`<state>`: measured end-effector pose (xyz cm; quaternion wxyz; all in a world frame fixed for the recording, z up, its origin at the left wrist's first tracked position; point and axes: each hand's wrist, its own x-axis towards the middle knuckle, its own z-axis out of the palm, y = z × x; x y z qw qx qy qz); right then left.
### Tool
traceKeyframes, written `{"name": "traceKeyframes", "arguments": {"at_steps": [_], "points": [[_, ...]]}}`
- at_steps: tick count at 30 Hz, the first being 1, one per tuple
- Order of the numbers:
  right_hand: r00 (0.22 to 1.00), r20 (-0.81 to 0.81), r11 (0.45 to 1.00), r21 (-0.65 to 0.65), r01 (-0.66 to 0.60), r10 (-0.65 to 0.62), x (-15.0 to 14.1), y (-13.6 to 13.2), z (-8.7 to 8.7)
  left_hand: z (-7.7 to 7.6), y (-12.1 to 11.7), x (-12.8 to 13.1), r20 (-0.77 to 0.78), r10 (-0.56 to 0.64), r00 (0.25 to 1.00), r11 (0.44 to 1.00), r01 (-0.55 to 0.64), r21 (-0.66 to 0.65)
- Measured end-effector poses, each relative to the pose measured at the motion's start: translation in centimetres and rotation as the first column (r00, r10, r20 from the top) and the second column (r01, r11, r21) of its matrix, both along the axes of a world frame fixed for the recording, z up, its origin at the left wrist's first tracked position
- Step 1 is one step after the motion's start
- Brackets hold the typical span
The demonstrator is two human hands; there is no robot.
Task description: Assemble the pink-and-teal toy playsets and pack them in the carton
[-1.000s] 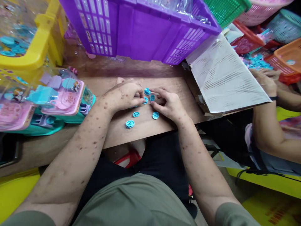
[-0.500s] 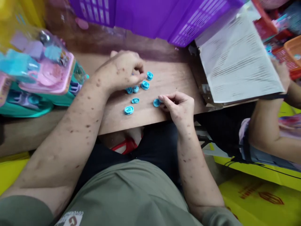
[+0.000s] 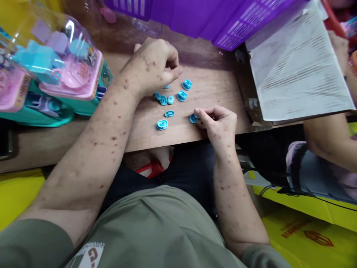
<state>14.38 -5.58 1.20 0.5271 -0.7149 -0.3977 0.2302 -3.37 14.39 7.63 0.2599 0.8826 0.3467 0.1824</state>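
Note:
My right hand (image 3: 219, 124) pinches a small blue plastic piece (image 3: 193, 118) between thumb and fingers, close to the near edge of the wooden table. Over the table's middle is my left hand (image 3: 157, 67), its fingers curled and thumb drawn in; whatever it may hold is hidden. Several small oval blue plastic pieces lie loose between the hands. Among them are an open-faced piece (image 3: 162, 124) nearest me, a flat one (image 3: 169, 113) and a piece (image 3: 187, 84) just beyond my left fingertips. My left hand partly covers others.
A purple crate (image 3: 192, 18) stands at the back. Toy sets with clear covers (image 3: 83, 89) are on the left. At right, a white cardboard flap (image 3: 301, 70) leans beside a co-worker's arm (image 3: 329, 137). The wooden table (image 3: 145, 137) ends close to my lap.
My left hand has lifted away from the blue pieces, toward the back of the table. My right hand still pinches its piece. The view has shifted slightly.

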Motion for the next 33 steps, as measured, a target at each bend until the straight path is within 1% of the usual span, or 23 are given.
{"name": "traceKeyframes", "arguments": {"at_steps": [2,5,7,10,12,14,15,18,20,22,24,25,26,27,28,29,30,31,32,33], "points": [[0.999,0.052,1.0,-0.005,-0.005,0.005,-0.1,-0.1,-0.1,0.2,0.0,-0.1,0.009,0.026,1.0,1.0,-0.026,0.002],[0.979,0.206,1.0,0.004,-0.002,0.001,-0.3,-0.4,-0.4,0.5,0.1,-0.3,0.01,0.093,0.996,0.996,-0.093,0.014],[0.949,0.315,1.0,0.023,-0.009,0.001,-0.6,-0.6,-0.6,0.5,0.2,-0.4,0.041,0.167,0.985,0.985,-0.168,0.027],[0.885,0.466,0.995,0.094,-0.041,-0.007,-1.2,-1.0,-0.7,0.3,0.5,-0.5,0.08,0.277,0.957,0.957,-0.283,0.067],[0.853,0.522,0.988,0.136,-0.073,-0.009,-1.5,-1.1,-0.8,0.1,0.6,-0.6,0.059,0.313,0.948,0.944,-0.317,0.092],[0.861,0.509,0.986,0.147,-0.08,-0.006,-1.5,-1.1,-0.9,0.0,0.7,-1.0,-0.003,0.305,0.952,0.949,-0.304,0.082],[0.876,0.482,0.987,0.142,-0.072,-0.005,-1.5,-1.1,-1.0,0.0,0.8,-1.2,-0.049,0.279,0.959,0.959,-0.275,0.064],[0.919,0.394,0.996,0.091,-0.013,-0.024,-1.2,-1.1,-1.2,-0.3,1.2,-1.7,-0.174,0.123,0.977,0.992,-0.119,0.03],[0.938,0.344,0.996,0.089,0.012,-0.042,-1.2,-1.0,-1.3,-0.8,1.6,-1.6,-0.241,0.039,0.97,0.999,-0.033,0.03],[0.947,0.314,0.992,0.126,0.022,-0.061,-1.3,-0.8,-1.2,-1.2,1.5,-1.1,-0.309,0.009,0.951,1.0,-0.006,0.01],[0.938,0.334,0.985,0.167,0.036,-0.091,-1.4,-0.5,-1.2,-0.8,0.4,-0.8,-0.317,0.027,0.948,1.0,-0.028,0.001],[0.925,0.365,0.983,0.18,0.042,-0.106,-1.4,-0.4,-1.1,-0.1,-0.5,-1.1,-0.281,0.04,0.959,0.999,-0.04,0.005],[0.907,0.405,0.981,0.188,0.038,-0.113,-1.4,-0.4,-1.1,1.2,-1.7,-1.7,-0.226,0.043,0.973,0.999,-0.041,0.015],[0.889,0.445,0.981,0.193,0.024,-0.11,-1.3,-0.4,-1.0,2.9,-3.1,-2.8,-0.165,0.042,0.985,0.999,-0.037,0.029],[0.872,0.48,0.981,0.194,0.003,-0.097,-1.2,-0.4,-0.9,5.0,-4.6,-4.2,-0.112,0.024,0.993,0.999,-0.02,0.041],[0.856,0.51,0.981,0.191,-0.021,-0.081,-1.1,-0.5,-0.9,7.5,-5.9,-5.9,-0.083,0.0,0.997,0.998,0.005,0.058],[0.844,0.532,0.981,0.187,-0.044,-0.063,-0.9,-0.6,-0.8,10.2,-7.0,-7.7,-0.07,0.026,0.997,0.995,-0.019,0.094],[0.835,0.547,0.981,0.186,-0.054,-0.058,-0.7,-0.7,-0.9,13.0,-7.7,-9.3,-0.043,0.086,0.995,0.985,-0.078,0.156],[0.826,0.561,0.982,0.179,-0.058,-0.053,-0.4,-0.7,-1.1,15.6,-7.8,-10.8,-0.009,0.169,0.986,0.957,-0.162,0.243],[0.823,0.566,0.984,0.168,-0.051,-0.054,-0.2,-0.6,-1.3,17.8,-7.2,-12.1,0.007,0.262,0.965,0.91,-0.25,0.332]]}}
